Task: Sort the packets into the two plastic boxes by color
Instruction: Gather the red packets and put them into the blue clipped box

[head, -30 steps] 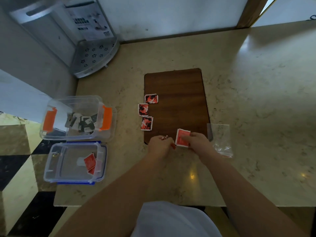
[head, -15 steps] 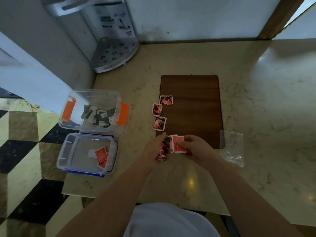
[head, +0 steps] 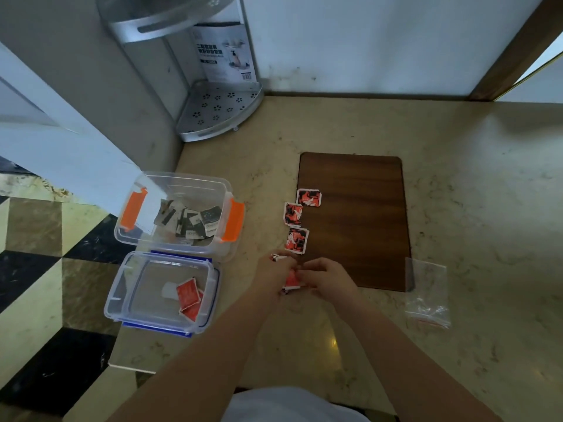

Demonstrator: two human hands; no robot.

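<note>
— Where are the hands?

— Just below the middle of the frame, close together. The left hand (head: 275, 274) and the right hand (head: 327, 277) both pinch a red packet (head: 292, 281) between them, fingers curled around it. The left also seems to have a second small packet (head: 276, 257) at its fingertips (too blurred to be sure).

— And the rest?

— Three red-and-black packets (head: 297, 239) lie in a column along the left edge of the wooden board (head: 359, 214), centre frame. At left, the box with orange clips (head: 228, 190) has dark packets (head: 195, 222) in it; just below it, touching, the blue-trimmed box (head: 122, 287) has red packets (head: 189, 295). An empty clear bag (head: 428, 292) lies on the desk (head: 472, 178) at the board's lower right corner.
</note>
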